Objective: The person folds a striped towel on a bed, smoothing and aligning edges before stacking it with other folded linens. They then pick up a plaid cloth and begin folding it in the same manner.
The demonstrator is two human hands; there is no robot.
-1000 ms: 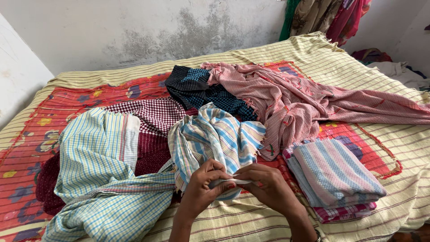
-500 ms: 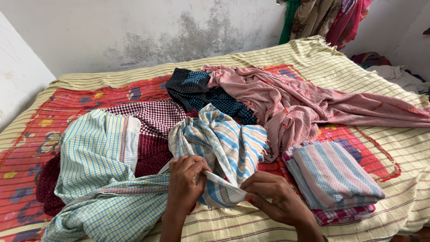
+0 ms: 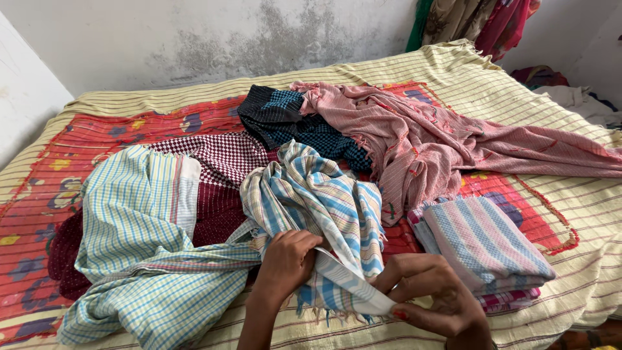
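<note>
Left hand [image 3: 288, 259] and right hand [image 3: 435, 295] at the bottom of the frame, both pinching closed on the edge of a blue striped cloth [image 3: 317, 201], crumpled mid-frame on the bed [image 3: 570, 214], folded stack [image 3: 483, 249] just right

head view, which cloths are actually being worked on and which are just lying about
In hand: blue striped cloth, its edge pinched by the left hand and right hand.

Lying about: folded stack, pink cloth, dark blue checked cloth, maroon checked cloth, light blue checked cloth, bedspread.
</note>
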